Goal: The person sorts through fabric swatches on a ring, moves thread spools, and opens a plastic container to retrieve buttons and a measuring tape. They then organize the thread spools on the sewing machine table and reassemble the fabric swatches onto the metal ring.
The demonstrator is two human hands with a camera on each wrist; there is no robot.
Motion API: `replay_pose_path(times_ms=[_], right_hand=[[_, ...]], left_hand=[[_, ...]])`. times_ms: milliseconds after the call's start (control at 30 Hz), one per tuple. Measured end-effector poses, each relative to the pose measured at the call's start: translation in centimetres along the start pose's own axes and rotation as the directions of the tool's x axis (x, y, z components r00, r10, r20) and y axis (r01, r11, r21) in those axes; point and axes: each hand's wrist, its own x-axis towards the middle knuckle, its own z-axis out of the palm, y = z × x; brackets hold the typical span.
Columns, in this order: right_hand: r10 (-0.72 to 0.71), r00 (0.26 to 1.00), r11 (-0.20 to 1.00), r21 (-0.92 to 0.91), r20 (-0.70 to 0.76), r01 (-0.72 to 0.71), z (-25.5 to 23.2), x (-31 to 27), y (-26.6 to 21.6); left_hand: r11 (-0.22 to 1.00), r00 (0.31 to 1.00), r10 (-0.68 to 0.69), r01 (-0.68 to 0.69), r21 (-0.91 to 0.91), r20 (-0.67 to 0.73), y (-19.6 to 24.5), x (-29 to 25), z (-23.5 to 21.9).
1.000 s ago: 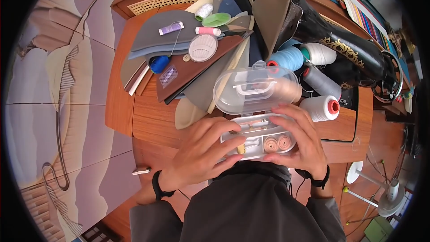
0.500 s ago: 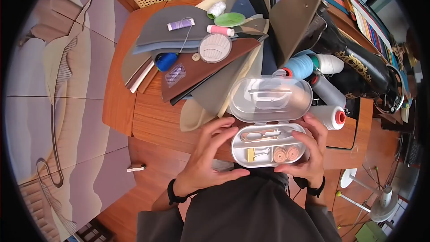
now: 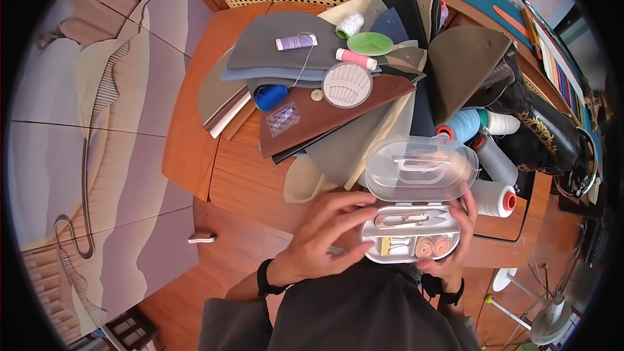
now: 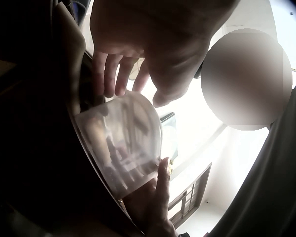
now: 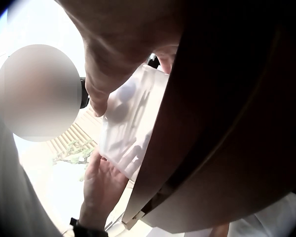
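Observation:
A clear plastic sewing box point(image 3: 411, 259) lies at the table's front edge, its transparent lid point(image 3: 390, 179) tilted back. Inside are a seam-ripper-like tool and metal pieces in the upper tray, a yellow item point(image 3: 386, 246), white-metal clips and two pinkish rolls point(image 3: 424, 247). My right hand point(image 3: 458, 240) grips the box's right end, thumb at the front corner, fingers along the far side. At the left end, my left hand point(image 3: 325, 240) has its fingers extended and spread, the tips at the box's edge. Both wrist views show the box point(image 4: 123, 143) from below.
Behind the box lie fabric or leather pieces point(image 3: 338, 114), a needle disc point(image 3: 348, 85), small thread spools point(image 3: 296, 41) and a button. Large thread cones point(image 3: 491, 199) and a black sewing machine point(image 3: 539, 123) stand at the right. Wooden tabletop point(image 3: 250, 175) shows at the left.
The view has shifted, with box and hands now lower and further right in it. My left hand has drawn back from over the box to its left end; my right hand has moved to the right end.

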Motion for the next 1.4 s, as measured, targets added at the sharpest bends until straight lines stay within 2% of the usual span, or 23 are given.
replay_pose_path(times_ms=[33, 100, 133, 167, 233, 267, 333, 433, 667, 733, 767, 833, 900, 967, 1000, 1067, 1167, 1233, 1300, 1367, 1400], right_hand=[[0.0, 1.0, 1.0, 0.001, 0.0, 0.0, 0.0, 0.1, 0.1], [-0.063, 0.997, 0.997, -0.034, -0.042, 0.062, 0.0, 0.2, 0.3], [-0.064, 0.997, 0.998, -0.031, -0.043, 0.062, 0.1, 0.3, 0.3], [-0.069, 0.997, 0.997, -0.033, -0.046, 0.067, 0.1, 0.3, 0.3], [-0.074, 0.996, 0.997, -0.034, -0.05, 0.073, 0.1, 0.2, 0.3], [-0.072, 0.996, 0.997, -0.035, -0.051, 0.07, 0.0, 0.2, 0.3], [-0.071, 0.996, 0.997, -0.034, -0.054, 0.069, 0.1, 0.2, 0.4], [-0.078, 0.995, 0.997, -0.015, -0.057, 0.077, 0.1, 0.3, 0.5], [-0.07, 0.997, 0.997, -0.038, -0.014, 0.07, -0.3, 0.6, 0.1], [-0.079, 0.997, 0.996, -0.042, -0.008, 0.079, -0.4, 0.8, -0.1], [-0.062, 0.998, 0.996, -0.058, -0.014, 0.061, -0.6, 0.7, -0.2], [-0.084, 0.996, 0.994, -0.069, 0.025, 0.086, -0.8, 0.8, 0.0], [-0.084, 0.996, 0.993, -0.075, 0.021, 0.086, -0.8, 0.8, 0.0], [-0.064, 0.997, 0.995, -0.076, 0.04, 0.067, -0.8, 0.6, 0.2], [-0.041, 0.999, 0.998, -0.056, 0.026, 0.042, -0.7, 0.6, 0.0], [-0.069, 0.997, 0.997, -0.042, 0.015, 0.07, -0.6, 1.1, -0.1], [-0.08, 0.995, 0.997, -0.003, -0.054, 0.08, -0.9, 1.4, -1.9], [-0.165, 0.986, 0.947, -0.275, 0.024, 0.165, -2.0, 1.4, -3.5], [-0.184, 0.983, 0.954, -0.239, 0.013, 0.182, -2.1, 2.9, -5.2], [-0.321, 0.898, 0.865, -0.292, 0.302, 0.408, -2.3, 4.3, -6.4], [-0.269, 0.915, 0.9, -0.26, 0.302, 0.35, -1.6, 4.6, -7.2]], left_hand=[[1.0, 1.0, 0.0, 0.0, 0.001, 0.0, 0.1, 0.2, -0.3], [0.986, 0.995, 0.027, -0.012, 0.166, -0.093, 0.1, 0.9, -2.0], [0.957, 0.993, 0.065, -0.035, 0.289, -0.095, -0.3, 1.1, -3.1], [0.956, 0.993, 0.064, -0.034, 0.291, -0.094, -0.4, 1.7, -4.0], [0.897, 0.977, -0.063, 0.145, 0.418, -0.205, -0.7, 3.3, -5.6], [0.896, 0.977, -0.062, 0.145, 0.42, -0.205, -1.3, 3.6, -6.2], [0.741, 0.971, -0.126, 0.229, 0.632, -0.205, -2.4, 3.9, -6.8], [0.731, 0.976, -0.147, 0.215, 0.648, -0.159, -2.0, 4.1, -6.6], [0.814, 0.986, -0.049, 0.131, 0.566, -0.158, -3.2, 2.8, -7.5], [0.84, 0.972, 0.007, 0.122, 0.528, -0.236, -2.7, 2.9, -7.3], [0.85, 0.975, 0.0, 0.116, 0.514, -0.221, -2.2, 3.0, -6.9], [0.866, 0.96, 0.015, 0.128, 0.483, -0.28, -0.7, 3.1, -6.3], [0.862, 0.972, 0.009, 0.111, 0.495, -0.233, 0.9, 2.3, -5.1], [0.94, 0.996, 0.03, 0.001, 0.34, -0.085, 2.6, 1.6, -2.6], [0.941, 0.996, 0.028, 0.001, 0.339, -0.081, 2.9, 1.3, -1.5], [0.99, 0.997, 0.05, -0.057, 0.13, 0.061, 3.3, 0.9, 0.2], [0.985, 0.997, 0.053, -0.061, 0.16, 0.049, 3.4, 1.0, 1.0], [0.987, 0.999, 0.033, -0.036, 0.157, 0.024, 3.4, 0.7, 1.0], [0.988, 1.0, 0.011, -0.011, 0.154, 0.0, 3.5, 0.3, 1.2], [0.99, 0.985, -0.106, 0.118, 0.081, -0.138, 3.4, -0.3, 1.4], [0.99, 0.986, -0.101, 0.113, 0.083, -0.135, 3.2, -0.6, 1.4]])
